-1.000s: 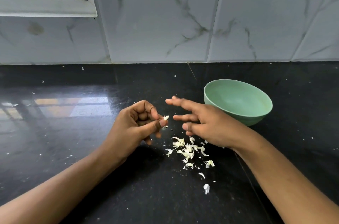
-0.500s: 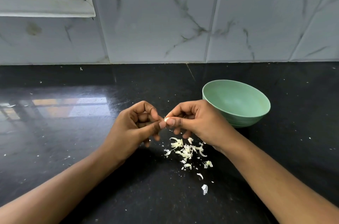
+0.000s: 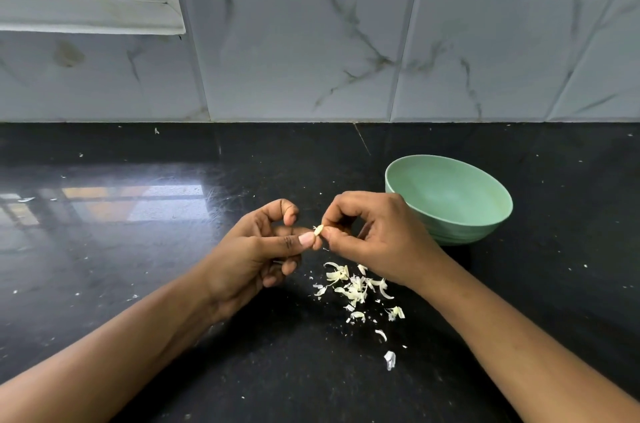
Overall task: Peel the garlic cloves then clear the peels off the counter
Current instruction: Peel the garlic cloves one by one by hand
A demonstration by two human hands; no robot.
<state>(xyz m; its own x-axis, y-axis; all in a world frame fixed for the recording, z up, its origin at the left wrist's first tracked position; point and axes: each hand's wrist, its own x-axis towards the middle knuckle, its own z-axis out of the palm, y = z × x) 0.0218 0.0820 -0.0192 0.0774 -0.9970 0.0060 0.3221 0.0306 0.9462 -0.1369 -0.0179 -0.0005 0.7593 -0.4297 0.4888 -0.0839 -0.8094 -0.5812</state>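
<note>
Both hands meet above the black counter, and the garlic clove sits right at the meeting point — a small pale piece, mostly hidden by fingertips. The left hand comes in from the lower left with its fingers curled; its thumb lies stretched toward the right, tip pressed against the clove's left side, while the forefinger arches above it. The right hand comes in from the lower right, fingers bent, thumb and forefinger tips pinching the clove's right side, so the two hands grip the same clove between them, clear of the counter. Whether the clove is bare or partly skinned is too small to tell. Below the hands, nearer the right wrist, the peels lie scattered on the counter in a loose heap of pale curls — a stray peel lies alone, closer to the near edge. A pale green bowl stands upright on the counter just behind the right hand, whose knuckles overlap its near-left rim in this view. Grey-veined wall tiles rise behind the counter, and a white window ledge shows at the upper left.
</note>
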